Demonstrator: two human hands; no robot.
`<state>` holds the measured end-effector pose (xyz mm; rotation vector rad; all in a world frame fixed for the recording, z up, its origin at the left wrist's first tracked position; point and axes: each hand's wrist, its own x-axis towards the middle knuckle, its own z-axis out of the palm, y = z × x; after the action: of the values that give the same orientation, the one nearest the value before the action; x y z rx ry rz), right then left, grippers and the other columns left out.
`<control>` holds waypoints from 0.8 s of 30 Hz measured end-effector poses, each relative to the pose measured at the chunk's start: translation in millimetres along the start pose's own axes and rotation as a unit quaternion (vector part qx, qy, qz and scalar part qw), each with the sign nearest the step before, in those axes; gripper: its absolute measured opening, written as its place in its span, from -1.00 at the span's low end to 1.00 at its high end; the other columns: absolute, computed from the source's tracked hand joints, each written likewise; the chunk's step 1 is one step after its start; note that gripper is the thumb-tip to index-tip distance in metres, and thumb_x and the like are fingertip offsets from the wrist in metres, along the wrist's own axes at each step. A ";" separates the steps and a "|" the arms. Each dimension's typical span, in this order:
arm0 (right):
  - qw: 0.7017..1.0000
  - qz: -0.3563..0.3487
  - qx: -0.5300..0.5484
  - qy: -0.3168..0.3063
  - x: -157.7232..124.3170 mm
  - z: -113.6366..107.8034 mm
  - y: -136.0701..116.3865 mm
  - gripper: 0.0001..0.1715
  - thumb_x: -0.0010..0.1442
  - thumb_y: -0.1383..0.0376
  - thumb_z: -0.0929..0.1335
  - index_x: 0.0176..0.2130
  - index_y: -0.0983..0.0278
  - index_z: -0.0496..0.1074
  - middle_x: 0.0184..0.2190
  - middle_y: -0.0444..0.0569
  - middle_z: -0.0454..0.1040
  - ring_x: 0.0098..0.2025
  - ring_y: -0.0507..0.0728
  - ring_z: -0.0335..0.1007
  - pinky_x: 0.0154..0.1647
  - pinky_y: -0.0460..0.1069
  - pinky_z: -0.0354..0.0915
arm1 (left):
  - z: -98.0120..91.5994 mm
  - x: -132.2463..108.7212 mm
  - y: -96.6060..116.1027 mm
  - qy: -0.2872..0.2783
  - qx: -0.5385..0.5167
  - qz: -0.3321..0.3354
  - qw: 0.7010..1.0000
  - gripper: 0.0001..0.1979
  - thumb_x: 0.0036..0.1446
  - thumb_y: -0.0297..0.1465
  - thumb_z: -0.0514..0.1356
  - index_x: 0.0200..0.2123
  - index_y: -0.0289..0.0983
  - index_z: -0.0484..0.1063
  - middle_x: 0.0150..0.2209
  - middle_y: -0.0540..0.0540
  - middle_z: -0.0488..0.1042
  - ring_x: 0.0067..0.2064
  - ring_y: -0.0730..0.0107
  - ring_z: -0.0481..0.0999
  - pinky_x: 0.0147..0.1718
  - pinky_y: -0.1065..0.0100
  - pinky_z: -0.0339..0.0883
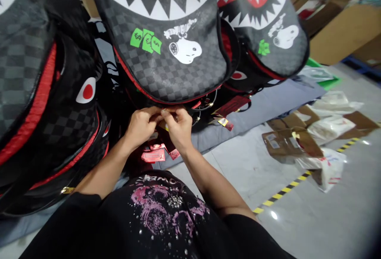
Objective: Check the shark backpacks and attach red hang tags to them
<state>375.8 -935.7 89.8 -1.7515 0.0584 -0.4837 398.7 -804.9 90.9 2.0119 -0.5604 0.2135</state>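
Observation:
In the head view, a dark checkered backpack (166, 72) with a shark-mouth print, a white cartoon dog and green banknotes stands straight ahead of me. At its lower edge, my left hand (143, 126) and my right hand (180, 126) meet, both closed with thumbs and fingers pinched together. Whatever lies between the fingertips is too small and covered to make out. Right below the hands hang shiny red tags (153, 155), partly hidden by my fingers. A metal clasp (210, 104) and black cord loops show just right of my right hand.
Similar backpacks stand close by, one at left (71, 124) and one at right (268, 48), the latter with a dark red tag (233, 105). They rest on a grey cloth (217, 128). On the floor lie a cardboard box (290, 142), plastic bags (330, 128) and striped tape (282, 193).

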 end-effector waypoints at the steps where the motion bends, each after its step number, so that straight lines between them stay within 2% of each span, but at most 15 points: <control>1: 1.000 -0.002 0.005 0.004 -0.1 -0.3 -0.4 -0.87 0.11 0.20 0.40 -0.37 0.22 0.46 -0.34 -0.08 0.48 -0.26 0.09 0.41 -0.17 0.01 0.34 | 0.2 -0.4 0.7 0.004 0.019 -0.001 1.000 -0.87 0.14 -0.45 0.16 -0.30 -0.24 0.53 -0.33 -0.03 0.61 -0.30 0.38 0.57 -0.31 0.44 0.32; 4: 1.000 -0.003 0.000 0.012 -0.3 -1.6 -2.0 -0.94 0.13 0.27 0.39 -0.37 0.21 0.47 -0.35 -0.11 0.50 -0.25 0.08 0.42 -0.14 0.00 0.34 | 1.8 -1.9 4.2 0.061 0.100 -0.030 0.993 -0.89 0.10 -0.37 0.20 -0.35 -0.25 0.52 -0.37 -0.05 0.61 -0.31 0.31 0.58 -0.31 0.40 0.32; 9: 0.999 -0.004 -0.040 -0.001 3.0 -8.2 -6.4 -0.95 0.14 0.34 0.43 -0.39 0.22 0.48 -0.34 -0.15 0.53 -0.22 0.05 0.43 -0.13 -0.05 0.33 | 5.9 -0.9 10.9 0.027 0.145 -0.022 0.989 -0.77 0.13 -0.36 0.13 -0.20 -0.22 0.54 -0.26 -0.08 0.63 -0.27 0.26 0.60 -0.32 0.37 0.32; 12: 0.999 -0.005 -0.038 0.003 3.7 -14.3 -10.7 -0.91 0.14 0.35 0.45 -0.40 0.23 0.47 -0.32 -0.16 0.53 -0.20 0.03 0.42 -0.10 -0.07 0.32 | 8.9 0.0 15.6 0.069 0.199 -0.047 0.976 -0.79 0.10 -0.28 0.17 -0.28 -0.24 0.54 -0.33 -0.12 0.62 -0.33 0.20 0.59 -0.37 0.32 0.30; 14: 1.000 -0.008 -0.029 0.002 2.9 -18.2 -13.2 -0.89 0.14 0.36 0.45 -0.42 0.23 0.46 -0.34 -0.16 0.52 -0.20 0.02 0.40 -0.10 -0.07 0.31 | 10.5 -0.5 18.5 0.065 0.193 -0.044 0.978 -0.78 0.10 -0.25 0.19 -0.26 -0.23 0.53 -0.31 -0.12 0.63 -0.32 0.20 0.60 -0.37 0.33 0.31; 17: 1.000 -0.011 -0.012 -0.002 1.6 -23.2 -15.1 -0.90 0.13 0.38 0.45 -0.41 0.23 0.47 -0.35 -0.17 0.49 -0.20 0.02 0.38 -0.11 -0.08 0.30 | 11.8 -1.7 20.9 0.039 0.172 -0.010 0.984 -0.77 0.13 -0.32 0.14 -0.20 -0.19 0.54 -0.27 -0.08 0.63 -0.30 0.26 0.60 -0.37 0.37 0.31; 21: 1.000 -0.008 -0.011 0.002 0.5 -27.3 -17.3 -0.90 0.14 0.35 0.45 -0.41 0.23 0.47 -0.36 -0.17 0.46 -0.22 0.02 0.37 -0.13 -0.09 0.29 | 11.6 -2.7 23.9 0.079 0.202 -0.027 0.976 -0.80 0.09 -0.25 0.19 -0.29 -0.22 0.51 -0.37 -0.08 0.60 -0.40 0.25 0.56 -0.40 0.34 0.29; 24: 1.000 -0.016 -0.024 0.002 -0.7 -29.2 -18.7 -0.90 0.15 0.31 0.46 -0.40 0.23 0.49 -0.37 -0.16 0.46 -0.22 0.02 0.37 -0.13 -0.10 0.28 | 10.4 -2.5 30.4 0.031 0.175 -0.036 0.983 -0.80 0.11 -0.23 0.15 -0.21 -0.10 0.50 -0.37 0.03 0.58 -0.43 0.29 0.53 -0.44 0.35 0.27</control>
<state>360.8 -957.9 111.8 -1.8008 0.0462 -0.5134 381.3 -825.2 108.8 2.3522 -0.4304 0.3495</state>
